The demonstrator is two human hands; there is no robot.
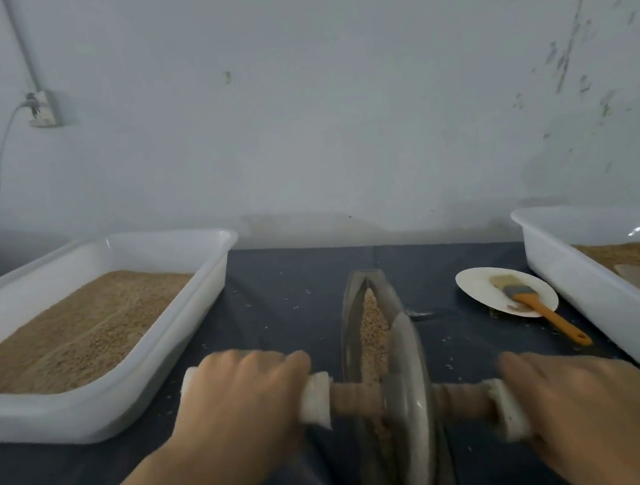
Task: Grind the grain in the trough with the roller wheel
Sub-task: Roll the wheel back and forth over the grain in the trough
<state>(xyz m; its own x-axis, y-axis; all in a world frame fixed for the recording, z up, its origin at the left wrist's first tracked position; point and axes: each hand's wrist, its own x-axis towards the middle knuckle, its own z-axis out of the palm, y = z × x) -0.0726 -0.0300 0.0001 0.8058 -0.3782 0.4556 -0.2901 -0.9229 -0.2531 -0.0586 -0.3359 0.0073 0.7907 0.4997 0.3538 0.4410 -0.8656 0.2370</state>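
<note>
The roller wheel [411, 390] looks heavy and hard; we hold its handle ends, left hand [244, 388] and right hand [569, 392] wrapped tight.

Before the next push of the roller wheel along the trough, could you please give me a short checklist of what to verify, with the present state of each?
1. Left hand grips its padded handle end: ok.
2. Right hand on the other handle end: it lies over the handle, but a firm grip: cannot tell.
3. Roller wheel sits inside the trough, upright: ok.
4. Grain ahead of the wheel to grind: ok, a heap lies toward the far end.
5. Path clear: the plate with the brush stands apart to the right: ok.
6. Spillage: scattered grains lie on the dark cloth beside the trough: not ok.
</note>
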